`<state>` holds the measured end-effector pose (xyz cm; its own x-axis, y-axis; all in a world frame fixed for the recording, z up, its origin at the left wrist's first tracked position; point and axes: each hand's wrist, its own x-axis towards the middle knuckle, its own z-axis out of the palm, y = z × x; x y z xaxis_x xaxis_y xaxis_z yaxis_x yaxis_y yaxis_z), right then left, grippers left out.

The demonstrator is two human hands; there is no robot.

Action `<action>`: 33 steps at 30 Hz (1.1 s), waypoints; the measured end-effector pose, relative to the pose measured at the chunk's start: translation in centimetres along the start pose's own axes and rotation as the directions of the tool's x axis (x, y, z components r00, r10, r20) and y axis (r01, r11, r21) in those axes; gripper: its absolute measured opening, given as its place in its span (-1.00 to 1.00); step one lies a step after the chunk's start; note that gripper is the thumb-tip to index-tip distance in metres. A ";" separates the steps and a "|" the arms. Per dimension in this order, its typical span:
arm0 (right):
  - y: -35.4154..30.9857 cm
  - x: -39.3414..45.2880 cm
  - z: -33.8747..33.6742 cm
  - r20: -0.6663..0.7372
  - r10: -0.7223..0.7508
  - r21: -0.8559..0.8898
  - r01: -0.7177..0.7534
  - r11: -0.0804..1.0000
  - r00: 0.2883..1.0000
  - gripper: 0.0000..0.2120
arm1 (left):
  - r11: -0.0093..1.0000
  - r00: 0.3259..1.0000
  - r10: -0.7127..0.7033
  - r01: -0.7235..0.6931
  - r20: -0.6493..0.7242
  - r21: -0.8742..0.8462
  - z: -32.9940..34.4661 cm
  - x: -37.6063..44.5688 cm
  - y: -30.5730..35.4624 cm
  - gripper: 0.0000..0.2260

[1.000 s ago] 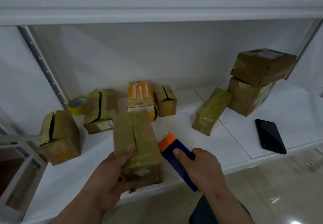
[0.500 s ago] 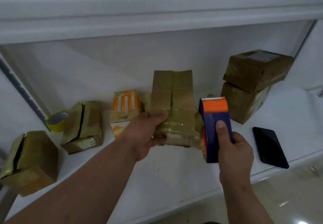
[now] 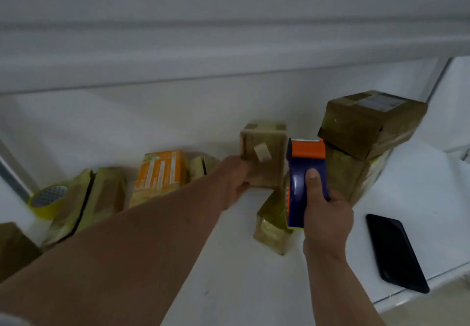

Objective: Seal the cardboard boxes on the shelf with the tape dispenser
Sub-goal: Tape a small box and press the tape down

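Cardboard everywhere, brown and wrapped in glossy yellowish tape, spread along a white shelf (image 3: 229, 262) across the lower half of the frame

Left hand (image 3: 235, 177) stretched to centre frame, fingers curled round the lower left edge of an upright box (image 3: 264, 158), probably steadying it at the back of the shelf or setting it down there; small pale label on its near face, tape bands across its top

Right hand (image 3: 325, 214) just right of centre, wrapped round a tape dispenser (image 3: 304, 181), thumb flat along its blue body, orange head pointing up and close beside the held box, likely kept ready for the next seam; smooth hard plastic, rounded corners

Below the dispenser, partly hidden by it, a long narrow box (image 3: 273, 226) lying flat, shiny with tape

Right of centre, two boxes stacked (image 3: 368, 127), the upper one skewed on the lower, dark label on top

Lower left, an open box (image 3: 84, 206) with a dark gap between its flaps, seemingly still to seal; beside it an orange printed carton (image 3: 159, 175) and a small box (image 3: 201, 169) with a slit behind it

Far left, a yellow tape roll (image 3: 47, 200) lying tilted, spare stock by the look of it

Lower right, a black phone (image 3: 396, 252) lying flat near the shelf edge, well apart from the boxes
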<state>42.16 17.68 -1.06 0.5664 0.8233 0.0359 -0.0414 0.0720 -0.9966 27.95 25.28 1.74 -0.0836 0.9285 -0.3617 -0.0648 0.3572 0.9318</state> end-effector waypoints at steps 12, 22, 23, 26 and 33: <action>1.8 -0.2 0.6 0.101 0.035 -0.072 -0.028 0.997 0.994 -0.58 | 0.431 0.944 0.330 -0.138 -0.013 0.892 -4.8 2.3 -4.3 -0.53; 1.5 -0.8 1.2 0.161 0.048 -0.125 -0.028 0.992 0.986 -0.59 | -0.058 0.990 0.129 -0.055 0.062 0.997 -7.2 3.5 -5.9 -0.38; 1.5 -0.8 1.2 0.164 0.040 -0.133 -0.018 0.991 0.986 -0.59 | -0.032 0.992 0.111 -0.052 0.055 0.998 -7.0 3.8 -6.0 -0.37; 1.5 -0.8 1.5 0.176 0.027 -0.160 0.001 0.987 0.984 -0.58 | 0.025 0.990 0.134 -0.056 0.052 0.998 -6.5 4.0 -6.3 -0.38; 0.7 -1.8 2.3 0.210 -0.007 -0.257 0.063 0.964 0.978 -0.55 | 0.144 0.957 0.276 -0.133 0.089 0.981 -8.2 1.2 -7.9 -0.50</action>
<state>39.24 17.50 -1.61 0.3816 0.9225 0.0583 0.2074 -0.0240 -0.9780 20.18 22.73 -6.31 -0.0094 0.9962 -0.0863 0.9769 0.0275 0.2117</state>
